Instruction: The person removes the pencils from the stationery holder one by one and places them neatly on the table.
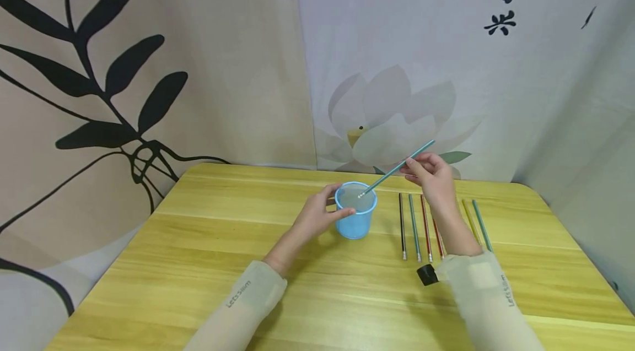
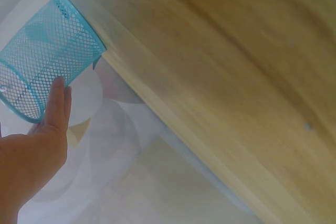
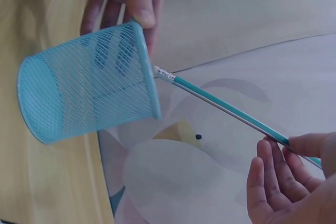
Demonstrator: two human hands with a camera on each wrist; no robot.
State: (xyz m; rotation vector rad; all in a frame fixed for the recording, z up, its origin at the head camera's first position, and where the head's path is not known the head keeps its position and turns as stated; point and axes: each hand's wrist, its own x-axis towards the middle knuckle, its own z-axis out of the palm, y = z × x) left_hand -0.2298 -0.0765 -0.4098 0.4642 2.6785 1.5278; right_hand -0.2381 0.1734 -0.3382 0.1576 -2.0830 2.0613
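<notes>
A light-blue mesh pencil cup (image 1: 354, 225) stands upright on the table, its mouth facing up. My left hand (image 1: 319, 211) grips it near the rim, thumb on the near side and fingers round the far side. In the right wrist view, that thumb lies over the rim of the cup (image 3: 86, 85). My right hand (image 1: 432, 177) pinches a teal pencil (image 1: 397, 168) between thumb and fingers, to the right of the cup. The pencil slants down to the left, and its eraser end (image 3: 164, 74) is right at the cup's mouth.
On the wooden table (image 1: 198, 263), several pencils lie side by side right of the cup: a black one (image 1: 402, 227), a teal one (image 1: 414, 228), red ones (image 1: 426, 228) and a yellow one (image 1: 471, 221). A small black object (image 1: 427, 274) is by the right sleeve. Printed curtain (image 1: 238, 64) hangs behind.
</notes>
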